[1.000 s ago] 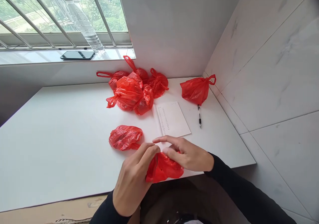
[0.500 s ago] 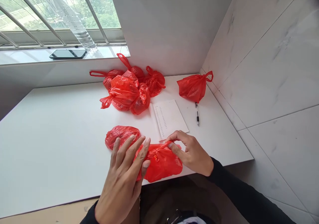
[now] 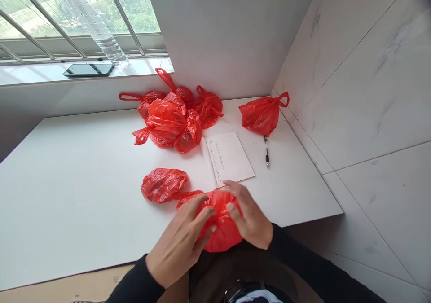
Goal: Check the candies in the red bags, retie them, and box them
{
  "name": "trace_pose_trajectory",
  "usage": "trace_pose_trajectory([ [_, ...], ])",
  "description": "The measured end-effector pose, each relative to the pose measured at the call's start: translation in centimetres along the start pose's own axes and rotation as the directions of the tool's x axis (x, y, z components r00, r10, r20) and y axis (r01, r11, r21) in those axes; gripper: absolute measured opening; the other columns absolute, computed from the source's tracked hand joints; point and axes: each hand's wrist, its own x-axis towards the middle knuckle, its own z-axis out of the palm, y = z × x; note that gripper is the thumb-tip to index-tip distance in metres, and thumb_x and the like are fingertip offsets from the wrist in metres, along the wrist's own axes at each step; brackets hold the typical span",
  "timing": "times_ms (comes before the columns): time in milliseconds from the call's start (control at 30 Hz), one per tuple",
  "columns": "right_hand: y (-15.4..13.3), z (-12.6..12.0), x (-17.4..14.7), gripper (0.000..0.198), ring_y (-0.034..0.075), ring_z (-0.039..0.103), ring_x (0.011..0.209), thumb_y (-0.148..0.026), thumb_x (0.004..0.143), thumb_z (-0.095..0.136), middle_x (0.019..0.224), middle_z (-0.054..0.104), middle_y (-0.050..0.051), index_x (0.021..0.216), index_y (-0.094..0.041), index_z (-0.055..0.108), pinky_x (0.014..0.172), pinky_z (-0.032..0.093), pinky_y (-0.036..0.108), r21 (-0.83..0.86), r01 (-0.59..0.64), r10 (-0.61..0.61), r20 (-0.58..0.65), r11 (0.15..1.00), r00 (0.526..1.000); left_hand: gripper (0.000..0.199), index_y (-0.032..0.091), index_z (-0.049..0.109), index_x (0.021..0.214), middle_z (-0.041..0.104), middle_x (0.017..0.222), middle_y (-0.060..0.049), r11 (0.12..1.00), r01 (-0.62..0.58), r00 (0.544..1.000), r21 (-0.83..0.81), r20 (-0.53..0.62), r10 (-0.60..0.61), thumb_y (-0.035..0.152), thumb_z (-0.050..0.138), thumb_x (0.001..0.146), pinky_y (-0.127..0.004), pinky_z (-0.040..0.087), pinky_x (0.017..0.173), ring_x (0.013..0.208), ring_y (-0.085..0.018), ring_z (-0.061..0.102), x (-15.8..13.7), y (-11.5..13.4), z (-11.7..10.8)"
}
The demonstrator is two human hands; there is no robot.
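Note:
A red plastic bag (image 3: 224, 238) lies at the front edge of the white table, its top gathered, part of it covered by my hands. My left hand (image 3: 183, 238) is over the bag's left side, fingers bent and apart. On the other side, my right hand (image 3: 251, 217) has its thumb and forefinger spread at the bag's right edge. Neither hand visibly pinches the plastic; whether the fingertips touch it is hard to tell. Another red bag (image 3: 164, 185) lies crumpled just beyond my left hand, close to a strip of the front bag.
Several tied red bags (image 3: 166, 119) are heaped against the wall, and one more bag (image 3: 261, 116) sits at the back right. An open notebook (image 3: 232, 157) and a pen (image 3: 267, 152) lie between. A phone (image 3: 89, 70) and water bottle (image 3: 109, 47) are on the windowsill.
My right hand has let go of the bag's gathered top. My left hand has moved right and its straight fingers have bent. The front bag now looks rounder, with a strip pointing left.

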Motion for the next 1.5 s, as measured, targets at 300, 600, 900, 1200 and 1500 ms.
trace_pose_trajectory([
  [300,3.6,5.9,-2.0,0.056,0.030,0.032,0.150,-0.017,0.103,0.038,0.158,0.043,0.014,0.159,-0.015,0.029,0.122,0.031,0.059,-0.439,0.169,-0.131,0.115,0.882,0.985,0.048,0.014,0.047,0.148,0.051,0.154,-0.013,0.937,-0.142,0.989,0.319,0.083,0.121,0.024,0.045,0.102,-0.055,0.040,0.116,0.145,-0.035,0.043,0.1,-2.2,5.7],
  [600,4.4,2.7,-1.9,0.030,0.024,0.058,0.106,-0.020,0.104,0.043,0.109,0.063,0.008,0.132,-0.022,0.053,0.111,0.041,0.056,-0.292,-0.007,-0.035,-0.136,0.956,0.990,0.032,0.017,0.054,0.133,0.066,0.124,-0.012,0.982,0.121,0.985,0.142,-0.140,-0.101,0.020,0.040,0.104,-0.043,0.050,0.094,0.111,-0.026,0.060,0.0,-0.6,0.1],
  [900,5.4,0.5,-3.3,0.035,0.031,0.057,0.114,-0.045,0.101,0.048,0.117,0.064,0.010,0.123,-0.021,0.063,0.103,0.045,0.053,-0.225,-0.089,0.038,-0.221,0.970,0.975,0.007,0.017,0.058,0.093,0.064,0.087,-0.006,0.964,0.009,0.991,0.265,0.124,-0.043,0.016,0.051,0.092,-0.041,0.048,0.076,0.080,-0.023,0.060,-0.1,1.6,1.4],
  [1200,6.6,-0.9,-5.6,0.052,0.042,0.053,0.127,-0.062,0.091,0.050,0.126,0.061,0.014,0.121,-0.023,0.066,0.097,0.046,0.064,-0.130,-0.543,0.524,-0.156,0.829,0.837,0.021,0.019,0.063,0.104,0.059,0.075,0.005,0.673,0.553,0.077,-0.492,-0.774,-0.629,0.025,0.067,0.084,-0.022,0.041,0.050,0.058,-0.010,0.052,-15.6,0.7,-12.7],
  [1500,8.0,-0.6,-5.8,0.054,0.042,0.055,0.125,-0.061,0.089,0.051,0.133,0.060,0.014,0.123,-0.023,0.066,0.098,0.047,0.061,-0.180,-0.582,0.569,-0.122,0.793,0.813,0.040,0.014,0.055,0.120,0.062,0.093,-0.002,0.296,0.639,-0.469,-0.710,-0.664,-0.582,0.036,0.062,0.088,-0.033,0.051,0.070,0.082,-0.018,0.062,-31.3,-7.6,-6.8],
])
